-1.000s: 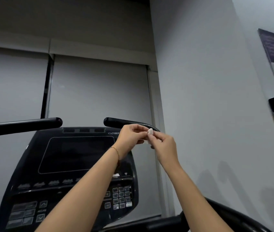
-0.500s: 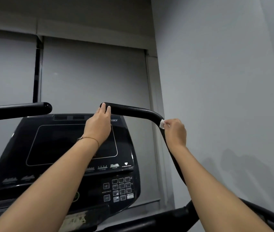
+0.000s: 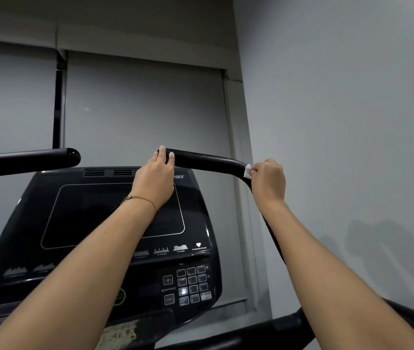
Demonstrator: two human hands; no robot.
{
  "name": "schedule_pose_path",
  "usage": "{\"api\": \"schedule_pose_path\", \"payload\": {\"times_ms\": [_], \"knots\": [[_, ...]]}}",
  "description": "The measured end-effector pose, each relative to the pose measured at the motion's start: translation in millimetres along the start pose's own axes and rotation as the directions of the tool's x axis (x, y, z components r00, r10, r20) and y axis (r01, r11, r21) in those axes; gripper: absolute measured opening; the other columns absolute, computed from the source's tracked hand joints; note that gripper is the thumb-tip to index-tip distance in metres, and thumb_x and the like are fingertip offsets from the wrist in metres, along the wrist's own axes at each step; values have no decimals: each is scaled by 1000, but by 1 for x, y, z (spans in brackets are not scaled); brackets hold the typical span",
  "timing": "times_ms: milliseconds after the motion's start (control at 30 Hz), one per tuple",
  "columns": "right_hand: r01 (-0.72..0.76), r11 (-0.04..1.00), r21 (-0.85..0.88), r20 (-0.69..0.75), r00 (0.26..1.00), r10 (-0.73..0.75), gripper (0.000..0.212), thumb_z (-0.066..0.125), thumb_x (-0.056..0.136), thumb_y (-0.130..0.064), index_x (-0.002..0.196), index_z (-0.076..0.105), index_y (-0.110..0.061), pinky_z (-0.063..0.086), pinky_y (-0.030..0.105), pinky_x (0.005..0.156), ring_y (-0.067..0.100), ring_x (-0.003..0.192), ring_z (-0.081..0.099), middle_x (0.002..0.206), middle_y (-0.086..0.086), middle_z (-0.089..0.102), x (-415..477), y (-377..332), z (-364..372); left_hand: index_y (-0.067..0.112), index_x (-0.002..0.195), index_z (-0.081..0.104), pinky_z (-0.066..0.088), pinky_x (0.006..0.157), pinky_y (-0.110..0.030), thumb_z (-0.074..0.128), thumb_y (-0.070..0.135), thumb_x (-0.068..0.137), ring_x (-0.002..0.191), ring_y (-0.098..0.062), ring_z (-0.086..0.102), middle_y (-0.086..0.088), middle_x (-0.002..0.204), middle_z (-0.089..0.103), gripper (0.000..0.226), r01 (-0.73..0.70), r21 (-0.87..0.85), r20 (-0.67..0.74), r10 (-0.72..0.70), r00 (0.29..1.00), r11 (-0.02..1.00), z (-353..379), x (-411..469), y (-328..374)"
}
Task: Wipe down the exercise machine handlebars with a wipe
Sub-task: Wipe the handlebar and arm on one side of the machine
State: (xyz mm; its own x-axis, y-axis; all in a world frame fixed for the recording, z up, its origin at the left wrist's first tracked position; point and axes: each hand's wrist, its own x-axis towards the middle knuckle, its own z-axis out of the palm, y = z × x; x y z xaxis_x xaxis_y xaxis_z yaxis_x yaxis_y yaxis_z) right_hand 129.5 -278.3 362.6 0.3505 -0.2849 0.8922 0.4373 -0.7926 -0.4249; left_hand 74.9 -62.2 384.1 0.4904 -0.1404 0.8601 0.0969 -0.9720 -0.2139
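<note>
Both our hands are up on the right bar. Our left hand sits at the bar's free end, at twelve o'clock above the console, with its fingers curled over the top of the tube, gripping it. Our right hand is out at three o'clock from the left one, at the bend where the bar turns downward. Its fingers are curled in, pinching the wipe against the bar.

The wipe is a small white fold peeking out at the nine o'clock side of that fist, touching the bar right at the bend. How much of it lies under the fingers we cannot tell.

A thin bracelet circles the left wrist. The left bar pokes in from nine o'clock, well apart from both hands. The keypad shows at five o'clock on the console, between our forearms, and a grey wall fills the three o'clock side.
</note>
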Motion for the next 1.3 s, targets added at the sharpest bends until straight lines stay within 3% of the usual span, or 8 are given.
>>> {"api": "schedule_pose_path", "payload": {"times_ms": [233, 467, 633, 833, 1000, 1100, 1200, 1300], "knots": [[114, 993, -7, -32, 993, -115, 20, 49, 88, -3, 81, 67, -2, 28, 29, 62, 27, 87, 43, 81, 8, 41, -8, -3, 6, 11, 150, 13, 37, 107, -36, 37, 5, 93, 146, -23, 13, -12, 158, 4, 62, -1, -14, 12, 1, 1000, 1000, 3, 1, -4], [79, 997, 1, 51, 996, -79, 27, 47, 90, -8, 79, 69, 3, 31, 30, 63, 34, 87, 52, 80, 11, 43, 13, -12, -1, 11, 150, 14, 42, 101, -38, 38, 4, 92, 145, -24, 17, -13, 158, 5, 63, -2, 15, 5, 2, 1000, 1000, 1, -1, -2], [107, 994, 7, 38, 994, -107, 22, 50, 78, 6, 78, 69, -4, 43, 34, 69, 33, 87, 50, 84, 15, 52, -11, 10, -2, 11, 150, 16, 40, 102, -37, 39, 5, 92, 145, -25, 18, -13, 158, 6, 63, 1, 22, 6, -1, 1000, 1000, 0, 0, -3], [139, 989, -40, 18, 990, -138, 22, 50, 90, -6, 85, 70, 1, 42, 35, 70, 31, 93, 48, 91, 19, 57, 8, 3, 2, 12, 150, 16, 41, 101, -37, 42, 7, 92, 140, -28, 28, -12, 157, 7, 63, -10, 40, 16, 10, 1000, 999, -3, 0, -5], [77, 997, 30, -8, 997, -77, 21, 48, 86, 2, 84, 70, -1, 42, 33, 72, 32, 94, 48, 94, 18, 53, -6, 10, 0, 11, 150, 16, 42, 100, -37, 43, 8, 91, 139, -29, 30, -12, 157, 7, 64, -13, 34, 21, 12, 1000, 999, -5, 0, -5], [46, 988, 149, -42, 998, -40, 22, 48, 86, -1, 80, 70, -1, 41, 31, 65, 31, 81, 54, 86, 12, 51, 13, -7, -3, 11, 150, 15, 39, 104, -36, 43, 10, 92, 139, -29, 29, -13, 157, 6, 64, -29, 54, 6, 29, 1000, 998, -6, 2, -6], [165, 958, 236, -104, 984, -144, 23, 50, 81, 4, 74, 68, -9, 38, 16, 60, 22, 74, 52, 82, 6, 55, 21, -35, 2, 12, 150, 13, 29, 112, -34, 42, 10, 93, 143, -26, 19, -12, 158, 4, 64, -46, 58, 0, 46, 999, 997, -5, 1, -8], [312, 940, 142, -36, 950, -310, 21, 49, 86, 2, 80, 69, -1, 41, 29, 68, 28, 86, 50, 88, 13, 56, 11, -47, 22, 15, 151, 13, 34, 108, -35, 44, 9, 91, 141, -26, 25, -8, 158, 4, 67, -51, 5, 8, 51, 999, 999, -3, 0, -12]]}}
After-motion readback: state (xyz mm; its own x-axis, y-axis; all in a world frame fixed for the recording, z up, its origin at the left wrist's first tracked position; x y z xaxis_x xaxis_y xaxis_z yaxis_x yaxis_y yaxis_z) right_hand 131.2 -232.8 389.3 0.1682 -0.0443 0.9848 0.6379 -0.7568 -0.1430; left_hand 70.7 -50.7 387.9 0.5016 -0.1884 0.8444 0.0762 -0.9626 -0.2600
